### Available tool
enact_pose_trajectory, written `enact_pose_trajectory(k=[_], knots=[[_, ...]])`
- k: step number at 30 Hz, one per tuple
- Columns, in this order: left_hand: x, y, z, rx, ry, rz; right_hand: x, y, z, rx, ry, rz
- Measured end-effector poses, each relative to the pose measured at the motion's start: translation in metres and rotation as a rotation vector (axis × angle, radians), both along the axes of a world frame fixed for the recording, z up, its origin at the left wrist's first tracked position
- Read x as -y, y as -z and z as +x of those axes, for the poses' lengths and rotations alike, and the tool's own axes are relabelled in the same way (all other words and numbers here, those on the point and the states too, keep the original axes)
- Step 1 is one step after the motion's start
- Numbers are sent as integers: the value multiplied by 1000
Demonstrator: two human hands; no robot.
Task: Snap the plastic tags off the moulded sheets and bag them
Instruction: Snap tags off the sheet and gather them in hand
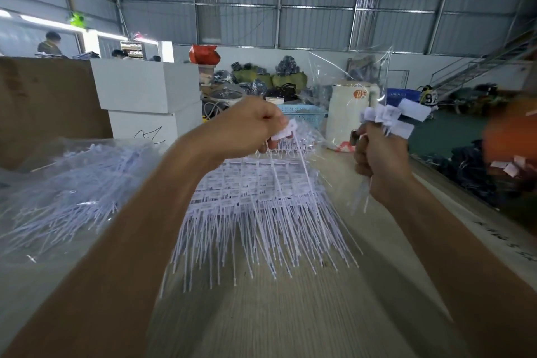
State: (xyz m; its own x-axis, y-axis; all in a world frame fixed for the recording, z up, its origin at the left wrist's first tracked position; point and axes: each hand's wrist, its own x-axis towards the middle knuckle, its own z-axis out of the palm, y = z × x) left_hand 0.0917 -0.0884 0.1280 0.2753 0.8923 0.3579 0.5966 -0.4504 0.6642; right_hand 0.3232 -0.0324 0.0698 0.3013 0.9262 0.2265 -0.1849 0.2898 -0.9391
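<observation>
A stack of moulded sheets (261, 200) of white plastic tags lies on the table's middle, long tails fanning toward me. My left hand (247, 128) hovers over the stack's far edge and pinches one white tag (286, 131), whose thin tail runs down to the right. My right hand (377, 157) is raised at the right and grips a bundle of loose tags (392, 116), flat heads sticking up above the fist and tails hanging below it. A clear plastic bag (348, 78) stands up behind the hands.
A heap of white tags in clear plastic (72, 189) lies at the left on the wooden table (290, 314). White boxes (145, 96) and a brown board (43, 102) stand behind it. A white container (348, 113), a blue basket (302, 113) and piled goods fill the back.
</observation>
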Motion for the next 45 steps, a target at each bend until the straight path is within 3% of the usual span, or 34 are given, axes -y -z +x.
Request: enact_pose_trajectory(k=[3, 8, 12, 16, 21, 24, 29, 34, 37, 45], knots=[[-3, 8, -2, -40, 23, -30, 2, 1, -6, -6, -193, 41], [-4, 8, -6, 11, 31, 29, 7, 1, -13, 17, -290, 127], [-3, 8, -4, 29, 24, 79, 12, 2, -21, 35, -430, 74], [-2, 10, 2, 6, 58, 74, 20, 2, -32, 196, -535, 63], [-4, 12, 1, -3, 5, 40, 29, -1, -33, 505, -474, 113], [-5, 14, 4, -30, -56, 49, 30, -5, -30, 436, -529, 142], [-3, 13, 11, -16, -22, 69, 30, -8, -28, 149, -599, 160], [-1, 10, 13, 299, 29, -58, 35, -9, -23, 364, -706, 139], [-1, 8, 17, 328, 73, -99, 37, -5, -32, 483, -644, 179], [-7, 8, 7, 282, 30, -89, 35, -11, -25, 349, -549, 150]])
